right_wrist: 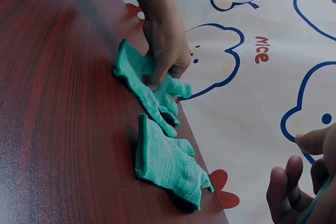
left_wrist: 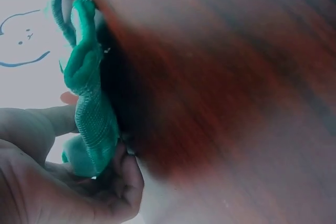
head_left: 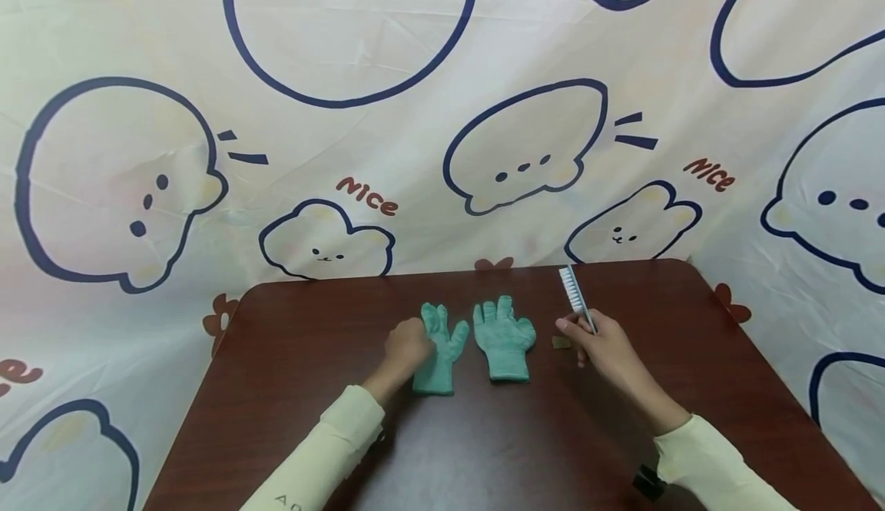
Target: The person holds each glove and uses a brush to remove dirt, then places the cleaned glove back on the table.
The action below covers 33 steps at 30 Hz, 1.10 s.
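Observation:
Two green knitted gloves lie side by side with their fingers away from me: the left glove (head_left: pixel 435 376) and the right glove (head_left: pixel 508 346). My left hand (head_left: pixel 410 342) is at the left glove's outer edge. In the left wrist view its thumb and fingers pinch the glove (left_wrist: pixel 97 124) from both sides. My right hand (head_left: pixel 611 346) grips a small brush (head_left: pixel 572 288) with white bristles and a thin light-blue back, raised beside the right glove. In the right wrist view, the right hand's fingers (right_wrist: pixel 286 190) show at the edge, with most of the brush out of frame.
Both gloves are on a dark reddish-brown table (head_left: pixel 498 442) with rounded far corners. A small olive-brown piece (head_left: pixel 561 342) lies near my right hand. Behind the table hangs a pale cloth (head_left: pixel 415 150) printed with cartoon outlines.

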Available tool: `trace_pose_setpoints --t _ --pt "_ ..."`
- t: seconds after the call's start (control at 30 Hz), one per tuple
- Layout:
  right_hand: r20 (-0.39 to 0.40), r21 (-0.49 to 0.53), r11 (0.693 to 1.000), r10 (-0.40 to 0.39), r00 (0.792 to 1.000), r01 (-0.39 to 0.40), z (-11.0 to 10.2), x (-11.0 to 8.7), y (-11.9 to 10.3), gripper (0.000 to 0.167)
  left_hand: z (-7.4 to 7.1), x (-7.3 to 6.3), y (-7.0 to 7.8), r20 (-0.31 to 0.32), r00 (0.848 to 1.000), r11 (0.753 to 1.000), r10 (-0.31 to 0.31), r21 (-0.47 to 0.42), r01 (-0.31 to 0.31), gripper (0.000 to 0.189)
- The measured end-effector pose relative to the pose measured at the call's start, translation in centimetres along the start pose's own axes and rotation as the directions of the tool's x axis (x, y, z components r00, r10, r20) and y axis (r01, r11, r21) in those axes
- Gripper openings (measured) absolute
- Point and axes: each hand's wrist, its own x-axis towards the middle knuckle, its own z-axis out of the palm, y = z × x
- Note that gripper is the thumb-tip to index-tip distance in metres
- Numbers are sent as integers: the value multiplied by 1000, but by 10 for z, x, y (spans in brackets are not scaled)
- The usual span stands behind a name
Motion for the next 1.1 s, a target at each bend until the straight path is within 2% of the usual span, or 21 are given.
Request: trace_pose_setpoints --t 0.17,0.33,0.43,0.5,0.63,0.73,0.83,0.9,0.97,1.1 --pt "5 5 1000 -4 1000 4 0 0 1 41 3 0 -1 -22 997 996 80 50 -78 25" --pt "3 -2 1000 1 1000 -1 -1 1 0 42 3 -2 -1 -29 993 990 118 84 -116 4" --pt "2 -7 1000 9 1000 -9 -1 1 0 42 1 -3 -2 -28 988 987 149 62 -147 1" --pt "5 -9 1000 13 1000 -13 -1 1 0 42 -2 -5 -2 -19 987 987 162 14 -162 6" --pt "6 -11 1000 16 1000 -16 -1 0 -1 43 -10 -7 -2 86 992 989 95 -119 -84 28" --pt "0 -9 1000 15 1000 -15 -1 -1 -1 43 -15 -7 1 166 985 994 43 -108 -25 34" --pt "0 -5 1000 18 1000 -18 0 -1 -1 43 -13 -6 3 176 981 996 84 12 -88 34" --pt "2 -6 1000 19 1000 -19 0 -1 -1 43 -10 -6 3 177 978 990 114 60 -127 35" --pt "1 -6 1000 18 1000 -18 0 -1 -1 44 -7 -6 3 184 975 988 124 69 -138 34" --pt "-8 -8 1000 13 1000 -13 0 -1 0 43 -4 -9 4 199 974 994 104 9 -108 29"
